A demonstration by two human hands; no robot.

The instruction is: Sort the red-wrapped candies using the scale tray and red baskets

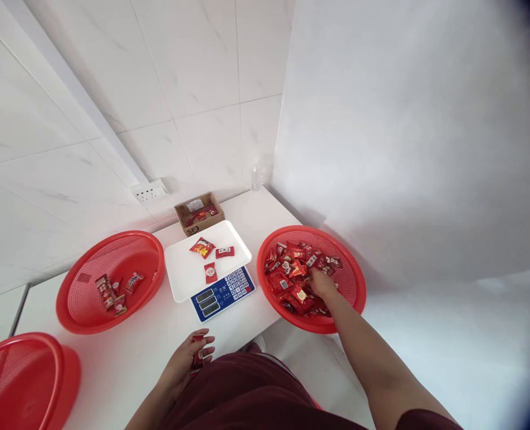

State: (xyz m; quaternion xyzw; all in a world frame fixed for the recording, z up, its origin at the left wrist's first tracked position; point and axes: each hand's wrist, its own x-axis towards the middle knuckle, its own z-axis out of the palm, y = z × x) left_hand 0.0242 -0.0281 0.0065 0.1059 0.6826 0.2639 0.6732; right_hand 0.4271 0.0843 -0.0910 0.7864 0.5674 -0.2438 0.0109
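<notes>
My left hand (190, 356) is near the table's front edge, its fingers closed round a small red snack packet (197, 356). Inside the right-hand red basket (357, 280), my right hand (322, 283) reaches down among many red-wrapped packets (287, 280). Its fingers are bunched together, and whatever they grip is hidden from this angle. Between the hands stands a digital scale (222, 294) with a blue keypad panel. On its white tray (179, 263) lie three red packets: a larger one (202, 246), a narrow one (224, 252) and a small one (210, 273).
Another red basket (65, 292), left of the scale, holds several packets (106, 291). A further red basket (23, 382) is cut off at lower left. Behind the scale sits a cardboard box (205, 225). A clear plastic bottle (256, 178) stands in the corner, near a wall socket (149, 191).
</notes>
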